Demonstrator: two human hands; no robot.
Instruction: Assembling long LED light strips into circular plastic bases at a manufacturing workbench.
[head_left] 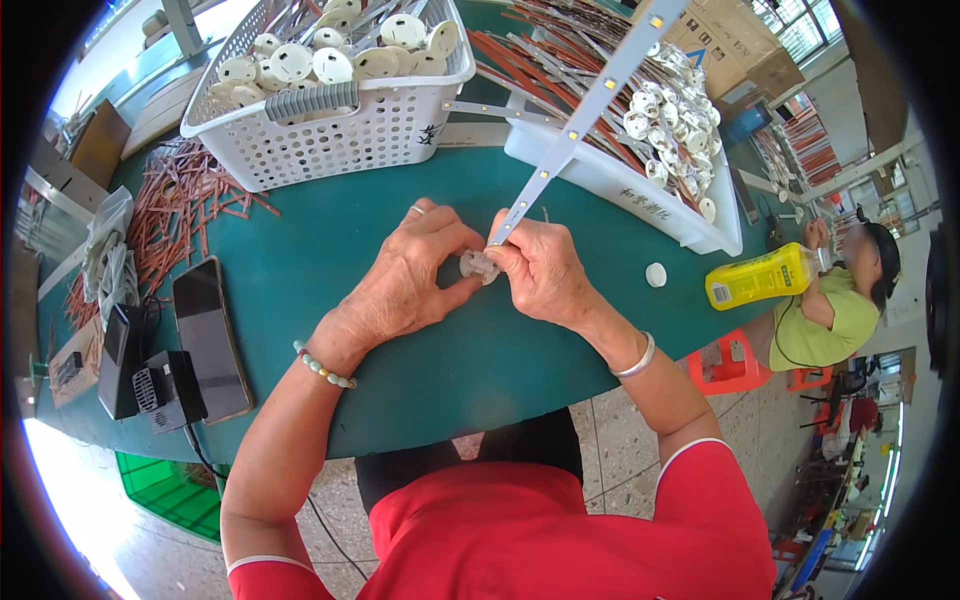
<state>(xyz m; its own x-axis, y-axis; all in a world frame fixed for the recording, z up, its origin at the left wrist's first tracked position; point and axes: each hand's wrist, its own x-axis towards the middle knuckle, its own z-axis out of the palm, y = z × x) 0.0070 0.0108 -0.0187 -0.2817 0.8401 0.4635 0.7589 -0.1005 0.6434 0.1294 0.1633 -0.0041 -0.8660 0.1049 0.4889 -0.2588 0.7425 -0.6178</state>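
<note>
Over the middle of the green table, my left hand (412,268) pinches a small, clear, roundish plastic piece (479,266) between thumb and fingers. A long white LED strip (570,135) with yellowish diodes slants up to the right. Its lower end is gripped by my right hand (543,268), thumb and forefinger closed on it right beside the clear piece. The strip's end meets or nearly meets that piece; the fingertips hide the exact contact.
Behind stand a white perforated basket (330,140) of round white discs with strips and a white bin (620,185) of strips with white ends. Reddish strips (180,205) and a phone (212,338) lie left. A yellow bottle (755,280) and white cap (655,275) are right; a person (840,310) sits beyond.
</note>
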